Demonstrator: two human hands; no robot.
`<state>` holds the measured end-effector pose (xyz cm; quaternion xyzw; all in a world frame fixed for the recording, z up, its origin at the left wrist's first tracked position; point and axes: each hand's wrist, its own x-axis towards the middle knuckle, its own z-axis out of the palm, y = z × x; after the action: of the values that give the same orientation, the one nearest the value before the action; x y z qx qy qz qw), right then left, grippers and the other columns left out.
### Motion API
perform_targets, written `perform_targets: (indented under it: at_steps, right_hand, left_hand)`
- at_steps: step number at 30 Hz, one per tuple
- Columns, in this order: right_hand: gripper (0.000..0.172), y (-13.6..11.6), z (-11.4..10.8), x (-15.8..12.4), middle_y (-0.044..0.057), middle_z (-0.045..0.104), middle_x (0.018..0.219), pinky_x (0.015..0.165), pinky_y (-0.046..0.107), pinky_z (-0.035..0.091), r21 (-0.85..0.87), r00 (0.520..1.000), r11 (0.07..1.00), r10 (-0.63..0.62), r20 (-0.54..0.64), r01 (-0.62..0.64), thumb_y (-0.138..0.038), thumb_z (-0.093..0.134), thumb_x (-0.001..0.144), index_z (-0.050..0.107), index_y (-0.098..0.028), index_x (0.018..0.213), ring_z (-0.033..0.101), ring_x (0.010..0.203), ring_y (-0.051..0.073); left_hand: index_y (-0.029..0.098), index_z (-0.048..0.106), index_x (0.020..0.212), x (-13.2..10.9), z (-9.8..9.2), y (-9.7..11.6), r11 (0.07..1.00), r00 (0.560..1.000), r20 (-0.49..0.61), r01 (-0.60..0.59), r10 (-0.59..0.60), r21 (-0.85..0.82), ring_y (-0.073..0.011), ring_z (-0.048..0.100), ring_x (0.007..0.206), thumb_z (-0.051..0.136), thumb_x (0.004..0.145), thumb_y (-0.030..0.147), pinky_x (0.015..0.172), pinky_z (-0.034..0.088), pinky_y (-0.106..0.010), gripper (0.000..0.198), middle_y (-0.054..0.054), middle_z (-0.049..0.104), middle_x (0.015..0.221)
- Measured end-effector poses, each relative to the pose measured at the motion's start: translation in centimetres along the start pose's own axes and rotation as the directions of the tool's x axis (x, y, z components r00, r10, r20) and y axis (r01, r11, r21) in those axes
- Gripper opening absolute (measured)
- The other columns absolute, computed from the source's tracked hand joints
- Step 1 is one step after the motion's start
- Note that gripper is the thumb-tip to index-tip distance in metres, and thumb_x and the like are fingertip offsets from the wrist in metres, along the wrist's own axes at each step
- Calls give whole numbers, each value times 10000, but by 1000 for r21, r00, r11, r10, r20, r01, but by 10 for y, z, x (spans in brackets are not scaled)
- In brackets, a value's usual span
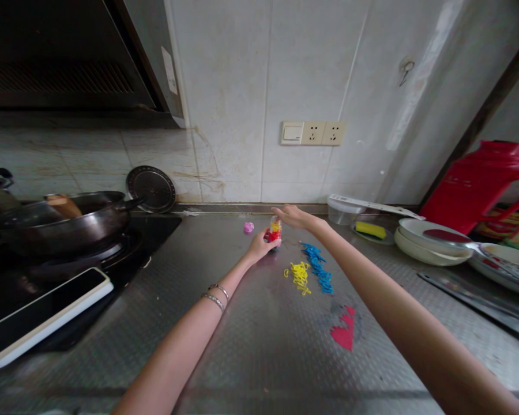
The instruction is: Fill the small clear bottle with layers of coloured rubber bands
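A small clear jar (275,230) with red and yellow bands inside stands on the steel counter (251,346). My left hand (259,245) is wrapped round its lower part. My right hand (294,217) hovers over the jar's top, fingers pinched together; what they hold is too small to see. A pile of yellow bands (300,275) and a pile of blue bands (318,264) lie just right of the jar. A small pink lid (248,227) sits to its left.
A stove with a dark wok (56,222) and a pot lid (151,189) stands at left, a phone (43,314) at its edge. At right are stacked white plates (432,239), a sponge (371,229), a clear tub (343,208) and a red thermos (476,184). A red mark (345,331) is on the counter.
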<state>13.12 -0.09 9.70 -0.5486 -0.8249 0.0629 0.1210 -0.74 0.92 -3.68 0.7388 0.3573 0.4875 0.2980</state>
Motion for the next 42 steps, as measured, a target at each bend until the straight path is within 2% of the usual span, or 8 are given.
perform_targets:
  at_steps: [7, 10, 12, 18, 23, 27, 34, 42]
  right_hand:
    - [589, -8, 8, 15, 129, 647, 822, 725, 344, 432, -61, 991, 995, 84, 106, -78, -549, 216, 854, 650, -153, 818, 582, 852, 255]
    - [526, -7, 14, 18, 109, 658, 806, 660, 304, 434, -44, 992, 997, 70, 108, -65, -508, 248, 861, 650, -170, 842, 597, 773, 225]
    - [487, -7, 14, 16, 101, 664, 828, 640, 284, 426, -37, 993, 998, 55, 100, -52, -483, 271, 862, 649, -177, 868, 598, 754, 215]
    - [616, -4, -3, -2, 106, 647, 722, 666, 250, 399, 55, 999, 998, 25, -48, -22, -456, 193, 885, 684, -98, 781, 583, 712, 188]
    - [390, 12, -17, -34, 44, 649, 759, 664, 222, 394, 157, 969, 985, -32, -247, 73, -365, 384, 832, 685, -117, 819, 569, 729, 164]
    - [232, 23, 1, -81, 50, 644, 856, 670, 223, 422, 209, 987, 976, -34, -155, 66, -265, 557, 700, 671, -142, 861, 569, 749, 158]
    - [501, 9, 54, -165, 88, 507, 1116, 824, 304, 414, 170, 992, 977, -126, -14, 127, -300, 612, 656, 534, -220, 1145, 526, 951, 198]
    - [573, 9, 66, -170, 104, 461, 1166, 825, 311, 419, 19, 996, 996, -85, -28, 86, -276, 567, 680, 438, -206, 1233, 496, 1013, 220]
  left_hand:
    - [140, 569, 984, 1, 0, -2, 1000, 1000, -1, 1, -1, -9, -156, 582, 764, 654, 653, 307, 723, 461, -289, 381, -70, 642, 889]
    - [143, 568, 993, 1, 0, -2, 1000, 1000, 0, -15, 15, -13, -159, 586, 776, 655, 653, 315, 734, 461, -292, 390, -76, 642, 911]
    - [147, 571, 988, 1, 0, -2, 1000, 1000, 1, -20, 20, -11, -158, 587, 780, 652, 656, 313, 735, 461, -290, 380, -76, 642, 920]
    - [146, 570, 968, 1, 0, -3, 1000, 1000, -2, -4, 4, 2, -151, 587, 762, 649, 653, 318, 706, 457, -270, 368, -64, 644, 899]
    - [151, 572, 967, 0, -1, 0, 1000, 1000, 5, -7, 7, 9, -146, 582, 774, 638, 663, 310, 708, 453, -258, 349, -56, 642, 899]
    - [144, 572, 978, -1, -1, 1, 1000, 1000, 8, -10, 10, 5, -145, 576, 769, 633, 666, 302, 703, 450, -256, 355, -60, 638, 906]
    - [133, 578, 976, 1, 1, -2, 999, 999, 0, -39, 39, 14, -146, 575, 783, 629, 675, 317, 741, 448, -266, 357, -63, 639, 920]
    - [133, 575, 963, 3, 2, -3, 1000, 1000, 8, -20, 20, 10, -150, 585, 779, 639, 669, 326, 718, 460, -263, 357, -65, 645, 894]
